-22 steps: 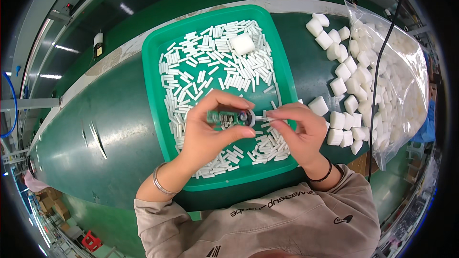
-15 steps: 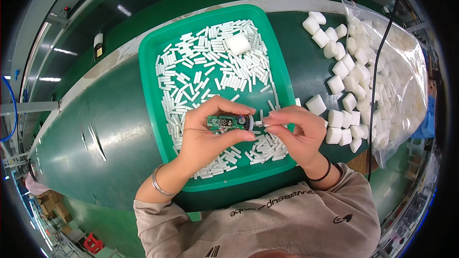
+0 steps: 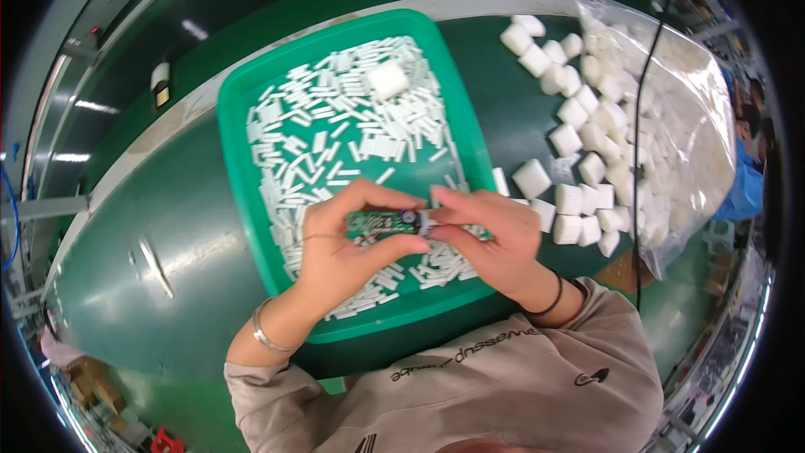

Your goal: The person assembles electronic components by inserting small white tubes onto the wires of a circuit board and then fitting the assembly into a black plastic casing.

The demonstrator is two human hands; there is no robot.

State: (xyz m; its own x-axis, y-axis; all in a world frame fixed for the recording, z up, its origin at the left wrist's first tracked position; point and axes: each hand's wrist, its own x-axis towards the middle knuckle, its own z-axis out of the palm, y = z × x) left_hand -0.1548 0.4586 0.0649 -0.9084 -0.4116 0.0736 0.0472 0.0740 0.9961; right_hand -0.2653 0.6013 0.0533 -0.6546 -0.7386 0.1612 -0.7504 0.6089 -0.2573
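My left hand [image 3: 335, 239] holds a small green circuit board [image 3: 369, 223] between thumb and fingers. The board carries a display-like part and has a dark round fitting at its right end. Against that end, the fingertips of my right hand [image 3: 503, 243] are pinched on a small white stick, now mostly covered by them. Both hands are above the near part of a green tray [image 3: 237, 159]. Many short white sticks [image 3: 390, 138] lie scattered in it, with one white foam-like block [image 3: 387, 80] on top at the far side.
Right of the tray, white blocks [image 3: 567, 141] spill from a clear plastic bag [image 3: 692, 147]. A black cable [image 3: 640, 109] hangs in front of the bag. Slim metal tools [image 3: 156, 267] lie on the left of the table. White-topped devices [image 3: 160, 84] sit beyond the table's far edge.
My right fingertips have closed in on the board's round end, covering the white stick that showed between them before. The whole view has shifted slightly, moving the scene leftward.
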